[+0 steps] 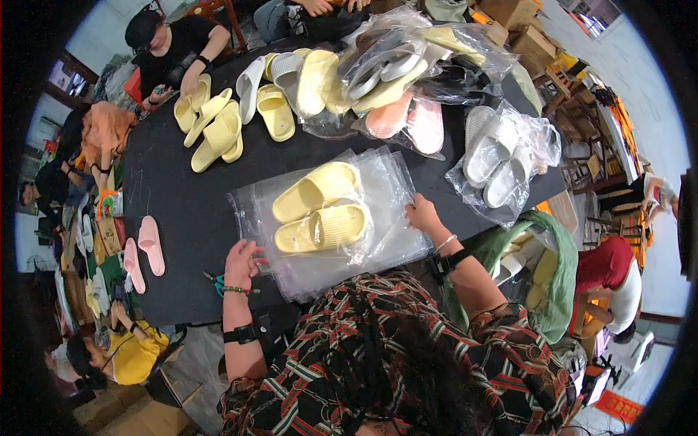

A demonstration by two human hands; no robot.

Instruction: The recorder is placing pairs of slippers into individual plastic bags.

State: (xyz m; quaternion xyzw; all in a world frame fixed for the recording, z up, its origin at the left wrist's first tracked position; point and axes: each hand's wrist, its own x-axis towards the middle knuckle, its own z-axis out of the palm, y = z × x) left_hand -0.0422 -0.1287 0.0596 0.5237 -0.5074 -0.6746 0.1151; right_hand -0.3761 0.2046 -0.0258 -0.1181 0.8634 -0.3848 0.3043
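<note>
Patterned shirt fabric (320,356) is seen nearest. The left hand (245,265) is held spread beside clear bags (396,243), contact uncertain. Yellow slippers (320,224) are laid in or on them; bagging seems underway, steadied edges called for. The right edge is pinched by the right hand (422,215). Room rightward is limited by wrapped white slippers (500,156).

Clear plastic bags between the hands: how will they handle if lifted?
The clear plastic bags look floppy, given thin, wrinkled film. Glossy glare suggests layers may slide. The yellow slide sandals near their middle could cause sagging.
</note>
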